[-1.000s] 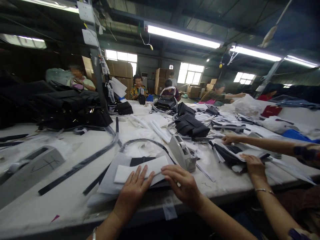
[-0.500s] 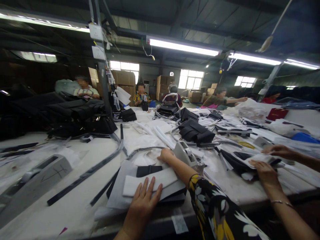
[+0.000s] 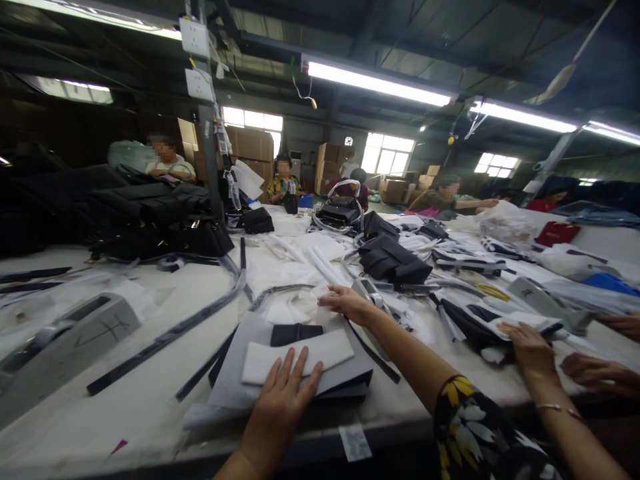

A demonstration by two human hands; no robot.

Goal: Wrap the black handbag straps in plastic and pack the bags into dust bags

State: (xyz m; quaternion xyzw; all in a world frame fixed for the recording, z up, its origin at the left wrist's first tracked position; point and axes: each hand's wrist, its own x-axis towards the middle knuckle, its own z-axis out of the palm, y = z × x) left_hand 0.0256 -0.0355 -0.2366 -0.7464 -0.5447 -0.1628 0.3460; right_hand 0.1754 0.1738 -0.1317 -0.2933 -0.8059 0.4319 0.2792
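Since the picture from a second ago, the right hand (image 3: 347, 303) has left the end of the white strip (image 3: 333, 350) and now reaches farther in over the desk (image 3: 160, 420), just beside the grey tape dispenser (image 3: 367, 290). Its fingers, bunched half a second ago, are now stretched out; a pale bit shows at their tips, but I cannot tell whether the grip holds it. The left hand (image 3: 287, 400) stays on the strip, its grip wide, fingers spread flat and closed around nothing. Strip and pale sheet (image 3: 225, 393) lie over a black bag (image 3: 350, 387) close to the desk's near edge.

At right, a co-worker's hand with a bracelet (image 3: 533, 350) rests on a black-and-white piece (image 3: 480, 327); another hand (image 3: 595, 370), across the piece a moment ago, is now lower, towards the near edge.

In the way, the right wrist and forearm hide part of the dispenser. A curved black strap (image 3: 280, 290) lies behind the sheet, and a long wrapped strap (image 3: 165, 340) runs across the desk to the left. Black bags (image 3: 395, 259) crowd the area towards the far edge.
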